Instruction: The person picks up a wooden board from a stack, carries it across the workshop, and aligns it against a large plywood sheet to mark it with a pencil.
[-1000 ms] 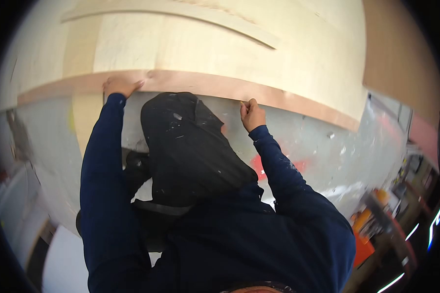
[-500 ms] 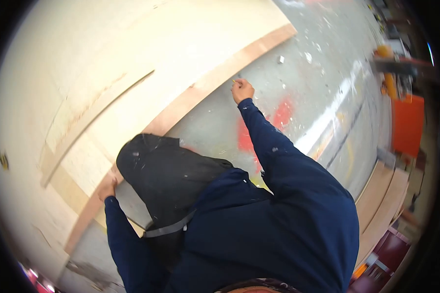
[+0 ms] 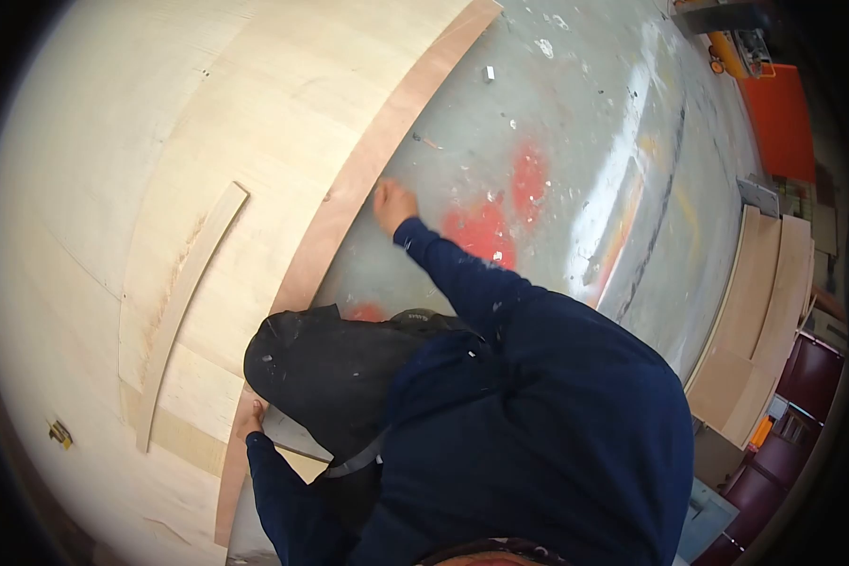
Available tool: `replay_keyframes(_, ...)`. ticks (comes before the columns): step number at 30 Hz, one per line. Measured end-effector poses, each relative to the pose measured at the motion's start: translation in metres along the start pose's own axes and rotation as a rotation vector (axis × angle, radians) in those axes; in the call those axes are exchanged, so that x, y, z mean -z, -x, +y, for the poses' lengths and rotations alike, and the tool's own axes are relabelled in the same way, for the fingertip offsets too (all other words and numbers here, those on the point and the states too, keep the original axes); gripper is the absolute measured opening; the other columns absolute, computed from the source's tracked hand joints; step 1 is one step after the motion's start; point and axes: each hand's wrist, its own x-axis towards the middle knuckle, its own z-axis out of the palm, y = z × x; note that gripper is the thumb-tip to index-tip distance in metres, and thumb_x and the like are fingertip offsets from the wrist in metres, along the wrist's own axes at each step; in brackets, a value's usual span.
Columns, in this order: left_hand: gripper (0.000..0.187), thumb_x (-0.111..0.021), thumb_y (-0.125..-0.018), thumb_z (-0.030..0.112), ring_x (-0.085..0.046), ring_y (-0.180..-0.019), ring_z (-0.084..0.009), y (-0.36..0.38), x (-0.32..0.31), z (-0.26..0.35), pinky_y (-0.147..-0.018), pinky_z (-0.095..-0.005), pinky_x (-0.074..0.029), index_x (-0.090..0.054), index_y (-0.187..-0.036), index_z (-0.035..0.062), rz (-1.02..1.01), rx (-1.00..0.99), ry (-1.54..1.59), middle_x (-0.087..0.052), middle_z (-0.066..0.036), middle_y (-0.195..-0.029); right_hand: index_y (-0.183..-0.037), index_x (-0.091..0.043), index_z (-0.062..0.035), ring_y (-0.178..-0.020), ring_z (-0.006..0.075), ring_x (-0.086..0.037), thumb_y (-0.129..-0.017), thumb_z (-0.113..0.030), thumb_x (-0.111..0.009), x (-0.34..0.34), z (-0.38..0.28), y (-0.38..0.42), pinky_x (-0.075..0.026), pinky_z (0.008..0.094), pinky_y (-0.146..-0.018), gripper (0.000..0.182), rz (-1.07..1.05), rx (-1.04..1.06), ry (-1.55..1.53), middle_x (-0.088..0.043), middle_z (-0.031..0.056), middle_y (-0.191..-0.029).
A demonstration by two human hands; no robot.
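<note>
My left hand (image 3: pixel 252 421) is at the near end of a long reddish wooden strip (image 3: pixel 344 212), closed over its edge with the thumb showing. This strip runs along the border of a large pale plywood sheet (image 3: pixel 292 104). Farther up, my right hand (image 3: pixel 393 205) is beside the strip's outer edge, fingers curled and slightly blurred. Whatever its fingers hold is hidden. A narrow, curved wooden piece (image 3: pixel 191 307) lies on the plywood. My knee, in dark trousers (image 3: pixel 325 363), is against the strip between my hands.
A small yellow and dark object (image 3: pixel 59 434) lies on the plywood at left. The grey floor (image 3: pixel 575 104) has red and white paint marks and a small white block (image 3: pixel 489 74). Curved wooden boards (image 3: pixel 750 325) are stacked at right, near an orange panel (image 3: pixel 781 123).
My view has turned, so the strip appears steeper. My right hand has come closer along the strip's edge; the small yellow thing earlier seen at its fingertips is now hidden. My left hand stays on the strip.
</note>
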Motion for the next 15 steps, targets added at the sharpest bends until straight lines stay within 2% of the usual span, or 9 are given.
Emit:
replay_keyframes(2,0.083,-0.064,-0.073,0.064,-0.053,-0.114,-0.0361,0.001,-0.001,0.0,-0.099,-0.0367,-0.04,-0.06,-0.111,-0.0102,-0.015,0.01,-0.037,-0.056,-0.029,-0.119,-0.098,-0.059,-0.0058,-0.063,0.0421,-0.06,-0.087,-0.02,-0.052,-0.009,-0.015,0.048,-0.048,0.0524,-0.057,0.019,-0.119,0.013,-0.092,-0.061,0.0221,-0.07)
replay_keyframes(4,0.082,-0.064,-0.074,0.063,-0.054,-0.113,-0.0357,0.0,-0.004,0.003,-0.098,-0.0366,-0.04,-0.06,-0.111,-0.01,-0.017,0.018,-0.044,-0.056,-0.029,-0.118,-0.096,-0.06,-0.0056,-0.064,0.0421,-0.06,-0.086,-0.018,-0.052,-0.016,-0.025,0.088,-0.048,0.052,-0.059,0.018,-0.388,0.045,-0.1,-0.062,0.0222,-0.072)
replay_keyframes(6,0.082,-0.064,-0.074,0.063,-0.054,-0.112,-0.0353,-0.002,-0.004,0.009,-0.096,-0.0366,-0.041,-0.06,-0.111,-0.0098,-0.008,0.017,-0.054,-0.056,-0.029,-0.117,-0.09,-0.063,-0.0048,-0.063,0.0415,-0.06,-0.085,-0.019,-0.052,-0.017,-0.025,0.111,-0.049,0.0505,-0.06,0.019,-0.548,0.312,-0.295,-0.063,0.0224,-0.076)
replay_keyframes(7,0.081,-0.064,-0.074,0.062,-0.054,-0.112,-0.0351,-0.003,-0.004,0.012,-0.096,-0.0366,-0.041,-0.06,-0.111,-0.0097,-0.006,0.016,-0.057,-0.057,-0.028,-0.117,-0.09,-0.063,-0.0048,-0.063,0.0415,-0.06,-0.085,-0.019,-0.052,-0.015,-0.022,0.104,-0.049,0.0505,-0.06,0.019,-0.537,0.307,-0.295,-0.063,0.0224,-0.076)
replay_keyframes(9,0.08,-0.063,-0.075,0.062,-0.054,-0.111,-0.0346,-0.003,-0.002,0.016,-0.095,-0.0365,-0.041,-0.06,-0.111,-0.0095,-0.006,0.021,-0.065,-0.057,-0.028,-0.116,-0.086,-0.066,-0.0046,-0.064,0.04,-0.062,-0.083,-0.021,-0.051,-0.01,-0.014,0.081,-0.05,0.0487,-0.061,0.022,-0.337,0.129,-0.174,-0.063,0.0222,-0.077)
replay_keyframes(11,0.079,-0.063,-0.075,0.061,-0.054,-0.11,-0.0342,-0.004,-0.001,0.02,-0.094,-0.0365,-0.042,-0.06,-0.111,-0.0093,-0.001,0.023,-0.068,-0.057,-0.028,-0.115,-0.084,-0.066,-0.0047,-0.066,0.0395,-0.062,-0.083,-0.025,-0.051,-0.007,0.008,0.028,-0.05,0.0486,-0.062,0.025,-0.086,-0.124,-0.219,-0.063,0.0215,-0.074)
replay_keyframes(13,0.079,-0.063,-0.075,0.061,-0.055,-0.109,-0.0338,-0.004,-0.001,0.024,-0.093,-0.0364,-0.042,-0.059,-0.111,-0.0091,0.0,0.024,-0.065,-0.057,-0.027,-0.114,-0.079,-0.063,-0.0039,-0.068,0.0409,-0.062,-0.084,-0.026,-0.052,0.013,0.024,-0.043,-0.049,0.0494,-0.062,0.025,0.14,-0.207,-0.102,-0.062,0.0212,-0.071)
replay_keyframes(15,0.078,-0.063,-0.076,0.06,-0.055,-0.107,-0.0334,-0.004,0.001,0.027,-0.092,-0.0363,-0.042,-0.059,-0.111,-0.0089,0.004,0.016,-0.074,-0.057,-0.027,-0.114,-0.084,-0.063,-0.0041,-0.072,0.0412,-0.063,-0.084,-0.024,-0.052,0.04,0.029,-0.108,-0.05,0.0485,-0.067,0.022,0.396,-0.288,-0.114,-0.064,0.0222,-0.075)
